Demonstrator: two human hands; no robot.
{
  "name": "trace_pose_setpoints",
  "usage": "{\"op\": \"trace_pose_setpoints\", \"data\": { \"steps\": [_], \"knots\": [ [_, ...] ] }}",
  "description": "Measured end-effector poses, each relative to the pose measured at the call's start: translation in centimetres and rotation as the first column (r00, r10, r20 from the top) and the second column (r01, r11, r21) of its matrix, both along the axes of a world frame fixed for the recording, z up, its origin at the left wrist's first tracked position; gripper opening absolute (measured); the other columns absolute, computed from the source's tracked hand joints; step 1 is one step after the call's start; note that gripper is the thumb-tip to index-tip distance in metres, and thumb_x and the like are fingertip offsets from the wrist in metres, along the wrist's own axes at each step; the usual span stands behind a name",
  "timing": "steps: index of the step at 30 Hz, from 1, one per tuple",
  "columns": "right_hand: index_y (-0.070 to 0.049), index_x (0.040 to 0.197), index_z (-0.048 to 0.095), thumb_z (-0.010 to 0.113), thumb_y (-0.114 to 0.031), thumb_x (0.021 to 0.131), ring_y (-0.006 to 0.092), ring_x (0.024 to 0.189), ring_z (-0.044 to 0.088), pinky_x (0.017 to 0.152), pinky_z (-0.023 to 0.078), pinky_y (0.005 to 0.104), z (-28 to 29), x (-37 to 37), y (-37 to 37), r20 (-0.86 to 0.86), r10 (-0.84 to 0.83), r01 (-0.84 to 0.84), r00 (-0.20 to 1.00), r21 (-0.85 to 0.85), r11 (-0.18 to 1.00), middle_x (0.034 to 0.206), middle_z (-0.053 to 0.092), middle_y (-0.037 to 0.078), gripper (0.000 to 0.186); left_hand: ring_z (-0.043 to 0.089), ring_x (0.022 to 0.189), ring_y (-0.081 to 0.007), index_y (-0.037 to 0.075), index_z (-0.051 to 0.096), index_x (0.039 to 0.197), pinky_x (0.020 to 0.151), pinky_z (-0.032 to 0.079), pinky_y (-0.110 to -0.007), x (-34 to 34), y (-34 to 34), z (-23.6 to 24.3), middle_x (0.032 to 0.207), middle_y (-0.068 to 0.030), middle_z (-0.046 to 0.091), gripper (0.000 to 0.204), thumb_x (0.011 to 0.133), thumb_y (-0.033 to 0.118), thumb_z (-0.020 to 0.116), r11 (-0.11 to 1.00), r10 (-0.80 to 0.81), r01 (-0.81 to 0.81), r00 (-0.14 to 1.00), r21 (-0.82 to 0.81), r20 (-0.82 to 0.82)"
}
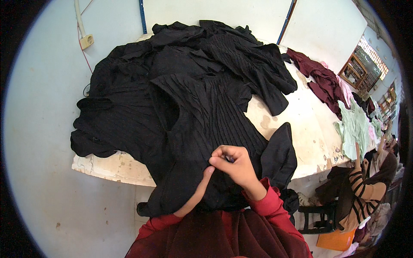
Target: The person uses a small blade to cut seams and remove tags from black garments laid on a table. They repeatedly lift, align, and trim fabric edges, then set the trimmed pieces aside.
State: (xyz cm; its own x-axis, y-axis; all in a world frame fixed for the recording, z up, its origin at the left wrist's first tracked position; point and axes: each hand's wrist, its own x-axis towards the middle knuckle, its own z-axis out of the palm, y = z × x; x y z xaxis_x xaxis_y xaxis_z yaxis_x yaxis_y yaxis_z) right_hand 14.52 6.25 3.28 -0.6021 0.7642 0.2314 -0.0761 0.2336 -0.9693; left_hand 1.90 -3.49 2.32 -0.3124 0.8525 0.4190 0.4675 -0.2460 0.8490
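A black pleated garment (228, 116) lies across the near part of the table and drapes over its front edge. My left hand (198, 189) is partly covered by the cloth, its thumb and finger pinching the garment beside the other hand. My right hand (230, 165) is closed around a small dark object that I cannot make out, its fingertips touching the cloth at my left fingertips. More black garments (180, 51) are heaped behind, up to the back board.
On the pale table (312, 146) at right lie maroon (320, 86) and mint-green garments (352, 129). A co-worker in a striped sleeve (361, 189) sits at far right by a black stool (314, 215) and an orange object (333, 241). A socket (87, 41) is on the left wall.
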Motion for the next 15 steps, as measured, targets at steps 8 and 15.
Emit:
{"op": "trace_pose_setpoints", "data": {
  "steps": [8,15],
  "knots": [
    [0.0,0.106,0.064,0.073,-0.014,0.076,0.0115,0.079,0.057,0.075,0.042,0.023,1.5,1.2,0.5,-0.105,-0.082,0.09,0.991,0.073,0.993,0.085,0.061,0.002,0.035,0.061,0.096,-0.0138,-0.004,0.063,0.109,0.086,0.046,-0.025,0.4,1.0,-4.6,0.109,-0.008,0.064,0.027,0.089,0.015,0.064,0.977,-0.148,0.211,0.612,0.02,0.777],
    [-0.006,0.097,0.068,0.076,-0.016,0.071,0.0181,0.06,0.064,0.056,0.048,0.0274,1.9,2.6,-0.1,-0.002,-0.207,0.157,0.978,0.661,0.734,0.079,0.068,0.007,0.029,0.06,0.098,-0.0143,-0.003,0.063,0.11,0.088,0.045,-0.025,0.3,0.9,-3.9,0.111,-0.0083,0.063,0.028,0.089,0.017,0.064,0.967,-0.141,0.253,0.583,-0.014,0.8]
  ]
}}
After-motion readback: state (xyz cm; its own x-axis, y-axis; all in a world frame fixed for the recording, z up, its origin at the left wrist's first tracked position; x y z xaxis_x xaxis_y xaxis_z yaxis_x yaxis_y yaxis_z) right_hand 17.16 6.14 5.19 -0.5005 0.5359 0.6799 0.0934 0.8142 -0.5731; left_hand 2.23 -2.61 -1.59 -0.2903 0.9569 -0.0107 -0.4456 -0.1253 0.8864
